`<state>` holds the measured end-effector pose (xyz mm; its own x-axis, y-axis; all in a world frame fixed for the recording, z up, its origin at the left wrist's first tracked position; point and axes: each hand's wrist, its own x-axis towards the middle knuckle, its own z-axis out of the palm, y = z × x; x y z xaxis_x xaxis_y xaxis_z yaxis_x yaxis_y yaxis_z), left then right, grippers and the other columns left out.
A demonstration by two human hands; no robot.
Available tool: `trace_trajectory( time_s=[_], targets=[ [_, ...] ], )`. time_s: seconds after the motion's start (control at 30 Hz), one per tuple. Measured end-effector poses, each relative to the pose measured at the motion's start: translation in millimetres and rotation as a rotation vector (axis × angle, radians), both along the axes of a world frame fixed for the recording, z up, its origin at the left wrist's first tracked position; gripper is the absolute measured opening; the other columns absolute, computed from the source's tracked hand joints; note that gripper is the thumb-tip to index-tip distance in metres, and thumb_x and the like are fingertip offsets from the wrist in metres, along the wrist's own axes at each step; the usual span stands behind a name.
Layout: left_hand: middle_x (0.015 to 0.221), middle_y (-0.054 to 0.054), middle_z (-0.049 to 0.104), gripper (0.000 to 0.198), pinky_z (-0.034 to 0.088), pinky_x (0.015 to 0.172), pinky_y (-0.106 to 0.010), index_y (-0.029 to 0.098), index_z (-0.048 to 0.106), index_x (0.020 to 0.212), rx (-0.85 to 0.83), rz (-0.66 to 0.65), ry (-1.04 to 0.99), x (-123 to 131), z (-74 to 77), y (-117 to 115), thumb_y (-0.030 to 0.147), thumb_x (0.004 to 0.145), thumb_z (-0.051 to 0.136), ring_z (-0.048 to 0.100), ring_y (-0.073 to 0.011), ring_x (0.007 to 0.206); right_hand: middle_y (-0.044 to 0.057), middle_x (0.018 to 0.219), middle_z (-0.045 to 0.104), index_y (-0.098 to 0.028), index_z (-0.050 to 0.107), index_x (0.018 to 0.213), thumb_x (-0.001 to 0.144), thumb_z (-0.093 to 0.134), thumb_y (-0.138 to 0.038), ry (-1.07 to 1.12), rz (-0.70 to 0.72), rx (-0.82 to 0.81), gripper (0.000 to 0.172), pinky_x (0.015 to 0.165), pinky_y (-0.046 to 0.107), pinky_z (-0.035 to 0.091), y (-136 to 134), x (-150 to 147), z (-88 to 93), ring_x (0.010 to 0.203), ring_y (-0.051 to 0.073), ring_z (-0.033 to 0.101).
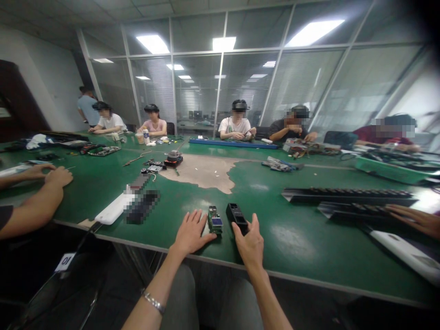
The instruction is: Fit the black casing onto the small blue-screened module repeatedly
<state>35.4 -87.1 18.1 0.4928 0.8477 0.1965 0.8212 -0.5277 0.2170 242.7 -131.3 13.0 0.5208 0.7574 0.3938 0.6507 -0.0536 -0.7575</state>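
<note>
My left hand (193,233) lies flat on the green table with its fingers spread. Just right of it is a small green circuit board (215,222) with a blue part on top, and my left thumb reaches its near end. A black plastic housing (237,215), a long box with openings at its far end, is in my right hand (250,240). The thumb is on the housing's left side and the fingers are on its right. The board and the housing are side by side, a small gap apart.
A white power bank-like device (115,208) and a blurred dark object (142,207) lie to the left. Long black trays (347,195) stand at the right, near another person's hand (415,220). A green basket (392,169) is farther back. Several people sit around the table.
</note>
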Motion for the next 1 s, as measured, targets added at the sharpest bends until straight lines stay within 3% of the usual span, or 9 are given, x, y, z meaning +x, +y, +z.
trace_trajectory(
  time_s=[0.23,0.37,0.53,1.0],
  targets=[
    [0.154,-0.009,0.027,0.083,0.015,0.116,-0.051,0.024,0.033,0.146,0.013,-0.008,-0.029,-3.0,-0.4,-0.9,0.078,0.083,0.029,0.020,-0.0309,0.143,0.014,0.106,0.069,-0.008,0.025,0.146,0.078,0.055,-0.057,0.050,0.064,0.046,0.089,0.087,0.038,0.045,8.0,-29.8,39.9,0.101,0.029,0.064],
    [0.154,-0.009,0.027,0.082,0.015,0.115,-0.052,0.024,0.034,0.145,0.012,-0.014,-0.032,-5.1,-0.4,-1.6,0.077,0.083,0.031,0.020,-0.0313,0.143,0.017,0.104,0.069,-0.007,0.024,0.146,0.081,0.053,-0.054,-0.043,0.065,-0.046,0.085,0.081,0.038,0.046,10.9,-48.4,50.5,0.097,0.031,0.065],
    [0.154,-0.011,0.027,0.082,0.015,0.115,-0.052,0.023,0.032,0.146,0.022,-0.025,-0.037,-6.9,-1.8,-1.2,0.076,0.083,0.033,0.020,-0.0320,0.142,0.022,0.110,0.065,-0.005,0.019,0.147,0.085,0.050,-0.049,-0.201,0.053,-0.100,0.083,0.079,0.036,0.046,6.4,-65.0,56.3,0.097,0.030,0.065],
    [0.155,-0.014,0.024,0.100,0.012,0.117,-0.049,0.011,0.026,0.147,-0.013,-0.031,-0.032,-10.7,-4.9,2.8,0.074,0.072,0.048,0.015,-0.0318,0.144,0.017,0.100,0.067,-0.008,0.009,0.149,0.088,0.048,-0.043,-0.369,0.016,-0.183,0.081,0.076,0.034,0.046,-5.0,-82.0,50.1,0.090,0.028,0.066]
  ],
)
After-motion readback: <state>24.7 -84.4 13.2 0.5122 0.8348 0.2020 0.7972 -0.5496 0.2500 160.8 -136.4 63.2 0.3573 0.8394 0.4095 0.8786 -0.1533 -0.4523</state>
